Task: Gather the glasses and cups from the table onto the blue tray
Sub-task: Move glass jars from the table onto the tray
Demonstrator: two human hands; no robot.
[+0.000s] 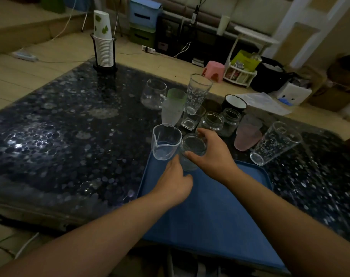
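Right hand (212, 154) grips clear glass (191, 151) at blue tray (220, 206) far-left corner, left hand (174, 182) loosely curled, empty; risk of knocking touching spouted glass (165, 141).

Tray (220, 212) at table (70, 136) near edge; spouted glass (165, 141) and jar (192, 150) at its far-left corner; remaining glasses behind; cup holder (103, 48) far left.

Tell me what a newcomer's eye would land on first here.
Both hands meet over the far end of the blue tray: the right hand grips a clear glass jar, the left hand just below it. Behind crowds a cluster of glassware, with the tall printed glass rising highest.
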